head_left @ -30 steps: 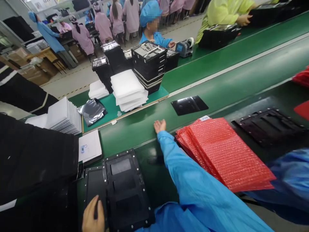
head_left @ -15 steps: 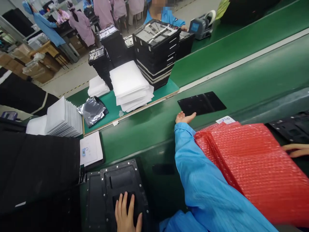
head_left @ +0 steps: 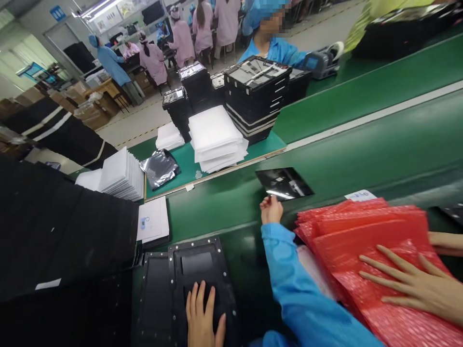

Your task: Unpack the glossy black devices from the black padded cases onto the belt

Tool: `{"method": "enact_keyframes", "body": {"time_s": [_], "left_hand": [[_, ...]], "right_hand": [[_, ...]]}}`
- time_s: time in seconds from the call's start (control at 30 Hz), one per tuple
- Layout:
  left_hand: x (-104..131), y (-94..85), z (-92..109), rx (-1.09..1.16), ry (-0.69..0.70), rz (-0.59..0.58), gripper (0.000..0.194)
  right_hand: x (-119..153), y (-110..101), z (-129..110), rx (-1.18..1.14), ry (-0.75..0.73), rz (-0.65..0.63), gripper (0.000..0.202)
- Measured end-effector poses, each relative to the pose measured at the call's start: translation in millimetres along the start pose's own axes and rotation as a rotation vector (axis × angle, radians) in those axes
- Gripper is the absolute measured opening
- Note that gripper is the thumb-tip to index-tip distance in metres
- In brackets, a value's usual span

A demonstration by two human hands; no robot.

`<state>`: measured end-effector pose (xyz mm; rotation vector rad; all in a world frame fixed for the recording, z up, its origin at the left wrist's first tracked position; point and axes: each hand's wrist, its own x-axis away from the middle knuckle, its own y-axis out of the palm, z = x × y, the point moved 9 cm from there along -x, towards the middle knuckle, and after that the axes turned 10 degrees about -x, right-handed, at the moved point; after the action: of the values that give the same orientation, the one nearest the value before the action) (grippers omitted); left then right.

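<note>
My right hand (head_left: 272,210), in a blue sleeve, pinches the near edge of a glossy black panel (head_left: 284,184) over the green belt. The panel is tilted and reflects white light. My left hand (head_left: 203,314) lies with spread fingers on a black plastic tray (head_left: 195,250) with white dots along its rim. Beside my right forearm is a pile of red bubble-wrap bags (head_left: 365,241). A co-worker's hand (head_left: 415,284) is spread flat on them, and part of another hand shows at the right edge.
Across the belt (head_left: 347,168) stand a white sheet stack (head_left: 217,135), stacked black trays (head_left: 253,101) and a silvery bag (head_left: 160,169). White foam sheets (head_left: 121,176) and a paper (head_left: 154,219) are at left, near a large black stack (head_left: 65,221). A co-worker sits opposite, by a tape dispenser (head_left: 321,62).
My right hand has closed on the panel's near edge, and the panel has tilted and shifted left. A co-worker's hand has come onto the red bags. My left hand stays on the tray.
</note>
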<state>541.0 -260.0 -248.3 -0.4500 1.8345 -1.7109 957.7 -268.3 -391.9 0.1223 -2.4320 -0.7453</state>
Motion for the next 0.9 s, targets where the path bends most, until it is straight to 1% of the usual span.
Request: {"method": "enact_keyframes", "body": {"time_s": [0.03,0.1,0.17,0.2,0.27,0.33,0.37,0.43,0.53,0.6,0.67,0.73,0.77,0.83,0.9], "left_hand": [[-3,-3.3,2,0.023,0.017,-0.008,0.059],[-8,-10.3,3,0.091,0.052,-0.030,0.051],[-10,-19.8,-1,0.194,0.073,-0.038,0.043],[-9,-26.2,-7,0.256,0.076,-0.028,0.038],[-3,-41.6,-24,0.390,0.072,0.023,0.031],[7,-56.1,-50,0.515,0.055,0.086,0.028],[13,-60.7,-65,0.566,0.041,0.105,0.027],[27,-64.6,-96,0.638,0.003,0.123,0.026],[50,-60.3,-137,0.690,-0.026,0.113,0.026],[67,-54.8,-157,0.709,-0.022,0.099,0.026],[84,-47.6,-171,0.726,-0.023,0.069,0.026],[101,-40.2,-179,0.747,-0.027,0.033,0.026],[108,-36.3,-180,0.758,-0.028,0.012,0.026],[116,-27.7,-178,0.781,-0.034,-0.035,0.027],[114,-15.7,-168,0.804,-0.047,-0.100,0.031]], "right_hand": [[33,-1,5,0.021,-0.004,-0.095,0.017],[104,-5,11,0.057,0.056,-0.303,0.021],[172,-16,11,0.107,0.166,-0.468,0.028],[204,-22,10,0.137,0.221,-0.526,0.032],[260,-32,6,0.209,0.310,-0.613,0.038],[307,-38,8,0.309,0.374,-0.666,0.043],[327,-39,12,0.369,0.393,-0.677,0.045],[357,-40,22,0.482,0.412,-0.675,0.047],[384,-38,43,0.600,0.408,-0.657,0.050],[392,-38,56,0.682,0.411,-0.641,0.051],[395,-39,65,0.784,0.423,-0.651,0.050],[395,-38,69,0.903,0.409,-0.692,0.049],[393,-36,67,0.974,0.372,-0.715,0.047],[385,-29,57,1.148,0.213,-0.731,0.044],[376,-21,43,1.345,-0.027,-0.698,0.043]]}}
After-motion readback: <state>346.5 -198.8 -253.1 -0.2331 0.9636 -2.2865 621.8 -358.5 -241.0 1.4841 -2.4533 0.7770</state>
